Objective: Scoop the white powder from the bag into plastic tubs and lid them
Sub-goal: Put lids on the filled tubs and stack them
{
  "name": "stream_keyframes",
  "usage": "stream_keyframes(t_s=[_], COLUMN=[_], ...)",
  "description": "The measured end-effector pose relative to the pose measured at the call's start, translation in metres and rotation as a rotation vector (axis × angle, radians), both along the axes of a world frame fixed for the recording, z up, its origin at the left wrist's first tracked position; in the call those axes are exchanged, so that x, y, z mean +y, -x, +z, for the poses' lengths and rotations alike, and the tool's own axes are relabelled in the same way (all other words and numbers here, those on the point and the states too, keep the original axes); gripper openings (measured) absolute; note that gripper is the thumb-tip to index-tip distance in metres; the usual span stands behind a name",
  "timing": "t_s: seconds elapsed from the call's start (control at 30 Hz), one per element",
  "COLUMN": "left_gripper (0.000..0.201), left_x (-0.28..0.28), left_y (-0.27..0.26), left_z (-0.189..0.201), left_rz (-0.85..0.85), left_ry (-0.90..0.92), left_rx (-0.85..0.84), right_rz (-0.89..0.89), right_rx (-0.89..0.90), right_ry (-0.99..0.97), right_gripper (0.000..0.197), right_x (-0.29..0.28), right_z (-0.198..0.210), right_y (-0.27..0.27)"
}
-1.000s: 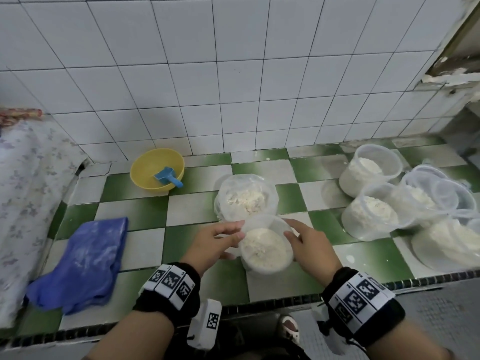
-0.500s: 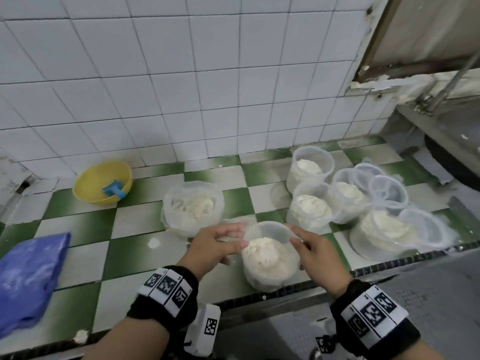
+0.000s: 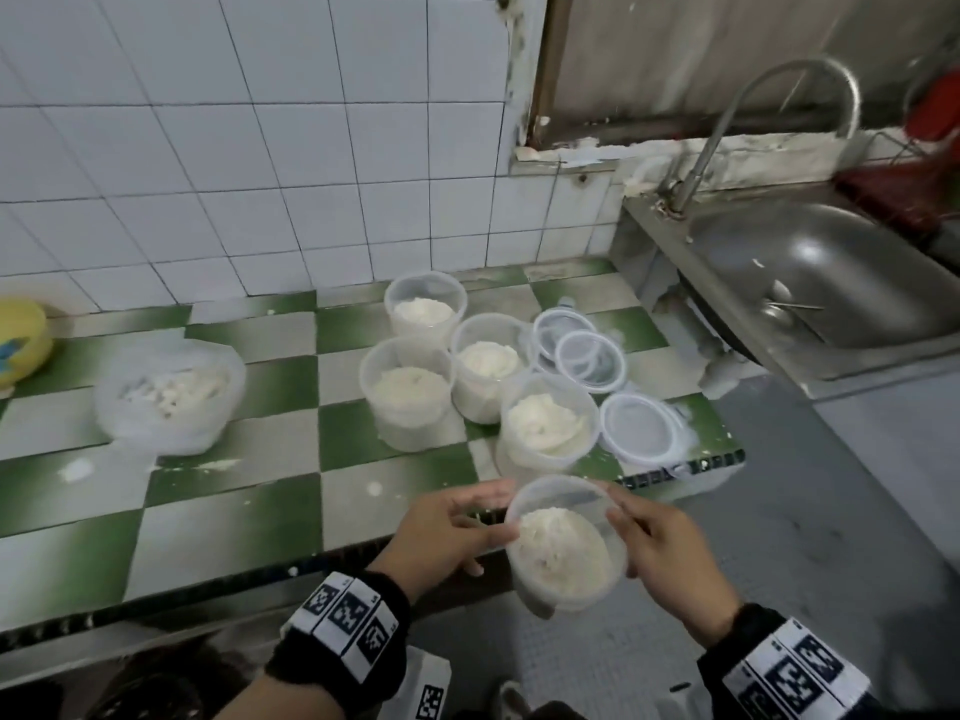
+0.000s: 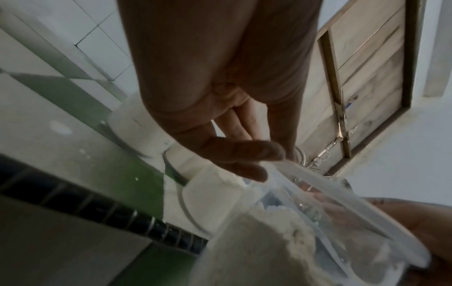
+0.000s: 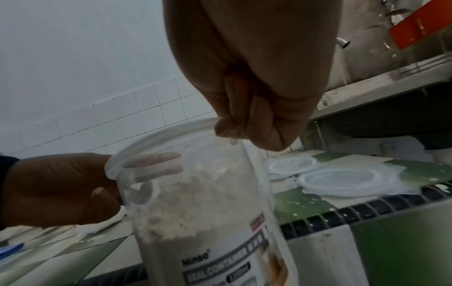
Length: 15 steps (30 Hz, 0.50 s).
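Hands grip one clear round plastic tub (image 3: 566,550) of white powder (image 3: 558,548), unlidded: left hand (image 3: 441,532) curls thumb and fingers round its left wall, right hand (image 3: 660,553) pinches its right rim. Tub is in the air, just off the front edge of the green-and-white checked tile counter (image 3: 234,517). Four open powder-filled tubs (image 3: 410,392) stand on the counter beyond it, clear round lids (image 3: 636,431) just beside them. Clear plastic bag (image 3: 169,397) of powder sits further left on the counter.

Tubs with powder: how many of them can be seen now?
5. One is held by both hands off the counter's edge. Four stand on the counter: back, left, middle, front. None seems hidden.
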<state>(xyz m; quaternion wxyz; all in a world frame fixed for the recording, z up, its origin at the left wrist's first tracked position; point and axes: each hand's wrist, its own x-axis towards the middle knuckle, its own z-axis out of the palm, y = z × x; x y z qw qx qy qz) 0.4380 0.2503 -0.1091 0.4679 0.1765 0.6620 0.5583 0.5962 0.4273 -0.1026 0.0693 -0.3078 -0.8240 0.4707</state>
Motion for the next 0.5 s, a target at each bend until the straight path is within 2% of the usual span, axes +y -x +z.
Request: stream_keyframes(t_s=[0.2, 0.5], left_gripper=[0.038, 0.039], left_x=[0.027, 0.056], left_y=[-0.024, -0.006], left_z=[0.003, 0.004], left_rz=[0.123, 0.181], left_ry=[-0.043, -0.051], left_rx=[-0.015, 0.063], right_rz=[0.005, 0.032], right_rx=[-0.003, 0.044], right_ry=[0.036, 0.007], right_gripper=[0.033, 0.033], right_x=[0.032, 0.055], right_z=[-0.013, -0.012], right_y=[-0.004, 0.026])
